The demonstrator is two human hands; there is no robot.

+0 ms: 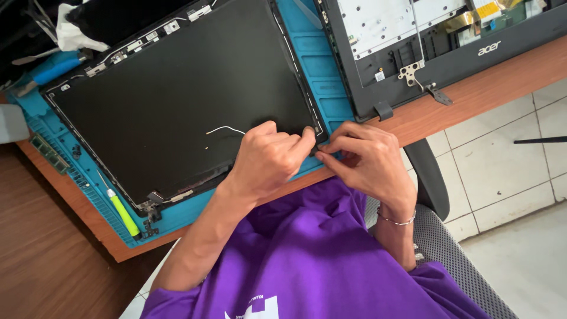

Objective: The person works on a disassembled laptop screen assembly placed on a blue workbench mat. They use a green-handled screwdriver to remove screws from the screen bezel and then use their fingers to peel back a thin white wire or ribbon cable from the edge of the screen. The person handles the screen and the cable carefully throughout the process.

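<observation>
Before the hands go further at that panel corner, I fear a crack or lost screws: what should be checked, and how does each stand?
1. Black laptop screen panel flat on the blue repair mat: ok.
2. Left hand and right hand both at the panel's near corner: ok.
3. Thin white wire away from the fingers: ok.
4. Green-handled screwdriver lying on the mat: ok.
5. Corner free of clips or tape: cannot tell, fingers hide it.
</observation>
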